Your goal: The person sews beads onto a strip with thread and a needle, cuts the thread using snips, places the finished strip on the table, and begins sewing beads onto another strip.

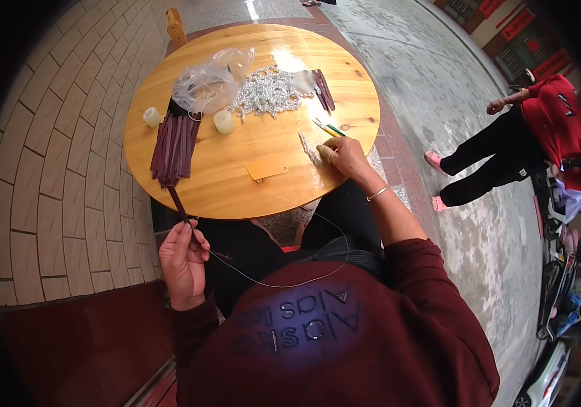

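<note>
My left hand [185, 256] pinches the lower end of a dark maroon strip [177, 202] just off the table's near left edge. A thin pale cord [284, 285] runs from there in a loop across my lap. My right hand [345, 157] rests on the table with its fingers closed at a short string of clear beads [309, 147]; whether it grips them is hidden. Pens or thin tools [329, 127] lie just beyond it. A bundle of maroon strips [176, 146] is on the left, and a heap of clear beads [271, 91] lies at the back.
The round wooden table [216, 200] also bears a plastic bag [212, 78], two pale spools [223, 122], an orange card [267, 169] and more maroon strips [324, 90]. A person in red [562, 105] stands at the right; a tiled wall [67, 136] is at the left.
</note>
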The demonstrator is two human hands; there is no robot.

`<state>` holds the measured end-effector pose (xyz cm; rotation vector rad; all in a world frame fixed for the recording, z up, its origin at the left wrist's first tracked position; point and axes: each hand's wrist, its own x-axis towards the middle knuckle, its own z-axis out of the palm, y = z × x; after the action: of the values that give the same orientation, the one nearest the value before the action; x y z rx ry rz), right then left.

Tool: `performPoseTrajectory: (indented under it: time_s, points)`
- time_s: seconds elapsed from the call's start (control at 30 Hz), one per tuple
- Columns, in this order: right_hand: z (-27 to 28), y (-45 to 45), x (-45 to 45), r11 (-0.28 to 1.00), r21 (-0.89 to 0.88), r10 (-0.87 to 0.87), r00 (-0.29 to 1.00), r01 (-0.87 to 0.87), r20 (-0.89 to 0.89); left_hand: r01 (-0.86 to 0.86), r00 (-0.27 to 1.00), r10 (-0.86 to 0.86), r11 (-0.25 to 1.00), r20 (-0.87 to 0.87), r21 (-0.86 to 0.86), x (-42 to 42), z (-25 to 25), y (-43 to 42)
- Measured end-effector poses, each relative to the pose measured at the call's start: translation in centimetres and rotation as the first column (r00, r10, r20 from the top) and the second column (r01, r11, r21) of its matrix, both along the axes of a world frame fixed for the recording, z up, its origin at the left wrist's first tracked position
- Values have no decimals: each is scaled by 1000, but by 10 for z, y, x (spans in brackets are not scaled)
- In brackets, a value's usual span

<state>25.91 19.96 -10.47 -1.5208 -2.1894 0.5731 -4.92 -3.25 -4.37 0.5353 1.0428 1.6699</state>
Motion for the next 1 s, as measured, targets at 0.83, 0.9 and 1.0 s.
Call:
performPoseTrajectory:
  time_s: [0.83,0.9,1.0]
  points:
    - [118,-109,-49,917,-106,115,508,-385,-854,73,901,16,980,-434,187,59,43,37]
    - [142,-142,-55,859,-103,121,396,-501,-910,51,831,97,967,-548,250,69,47,37]
    - [144,-159,-64,788,-160,80,357,-594,-931,-23,814,206,946,-544,324,82,55,34]
